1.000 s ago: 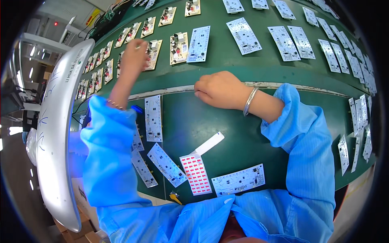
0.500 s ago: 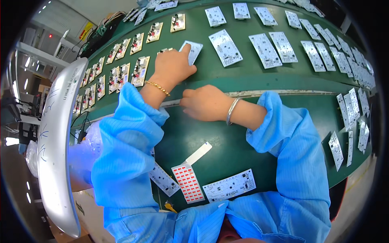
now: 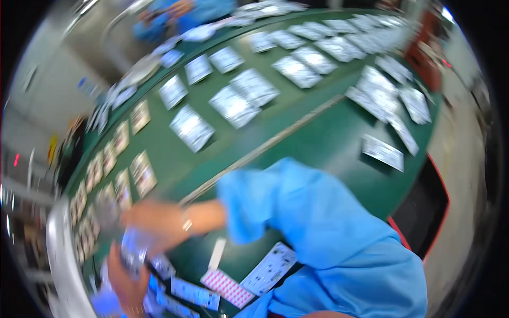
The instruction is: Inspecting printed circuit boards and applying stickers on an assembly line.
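My left hand [image 3: 129,286] is at the lower left, its fingers closed around a pale, shiny circuit board [image 3: 133,248] that stands on edge, blurred. Just above it my right hand [image 3: 156,225] reaches across to the board's upper end; its fingers are smeared by motion, so I cannot tell whether it grips. Below my right forearm a sheet of red-marked stickers [image 3: 228,288] lies on the green table. Beside the sheet are a white circuit board [image 3: 269,268] and another white board [image 3: 195,293]. A pale strip [image 3: 217,254] extends from the sheet.
Several white boards [image 3: 192,129] lie in rows on the green belt [image 3: 233,140]. Brownish boards with parts [image 3: 142,174] fill its left end. More boards [image 3: 383,152] are piled at right. A silver lamp housing [image 3: 55,238] stands left. Another person's hands [image 3: 180,7] show at the far side.
My left hand has lifted a white board off the belt and brought it down to the near left. My right hand has moved left to join it. The view has turned to the right.
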Tool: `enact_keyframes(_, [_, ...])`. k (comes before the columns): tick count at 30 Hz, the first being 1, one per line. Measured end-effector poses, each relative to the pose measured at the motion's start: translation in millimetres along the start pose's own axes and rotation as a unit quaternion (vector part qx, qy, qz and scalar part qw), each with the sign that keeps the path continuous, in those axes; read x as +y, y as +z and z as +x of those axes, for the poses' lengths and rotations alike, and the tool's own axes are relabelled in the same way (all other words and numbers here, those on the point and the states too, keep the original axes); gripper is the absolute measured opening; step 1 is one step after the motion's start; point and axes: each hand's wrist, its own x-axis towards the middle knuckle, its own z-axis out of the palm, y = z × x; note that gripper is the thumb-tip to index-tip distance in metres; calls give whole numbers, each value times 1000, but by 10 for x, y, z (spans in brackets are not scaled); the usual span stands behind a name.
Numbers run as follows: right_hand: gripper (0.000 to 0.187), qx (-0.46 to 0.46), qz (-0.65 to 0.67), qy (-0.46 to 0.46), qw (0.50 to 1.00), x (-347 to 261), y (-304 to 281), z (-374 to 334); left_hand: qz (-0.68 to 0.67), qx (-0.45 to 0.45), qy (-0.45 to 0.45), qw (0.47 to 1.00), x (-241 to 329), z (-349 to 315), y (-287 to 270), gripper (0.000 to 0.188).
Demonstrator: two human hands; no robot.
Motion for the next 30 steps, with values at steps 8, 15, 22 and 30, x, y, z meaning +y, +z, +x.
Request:
enact_keyframes(8, [75,-35,-73,-101,992,-40,280,111,69,30,20,997,-100,-236,-44,67])
enact_keyframes(15, [77,6,-66,-172,983,10,240,181,141,201,98,964,20,-197,-96,40])
enact_keyframes(22, [83,110,-102,-222,963,92,298,226,63,298,-19,952,-285,-423,182,57])
enact_keyframes(30, [85,98,-36,-137,985,199,696,293,79,356,22,931,-558,-593,215,83])
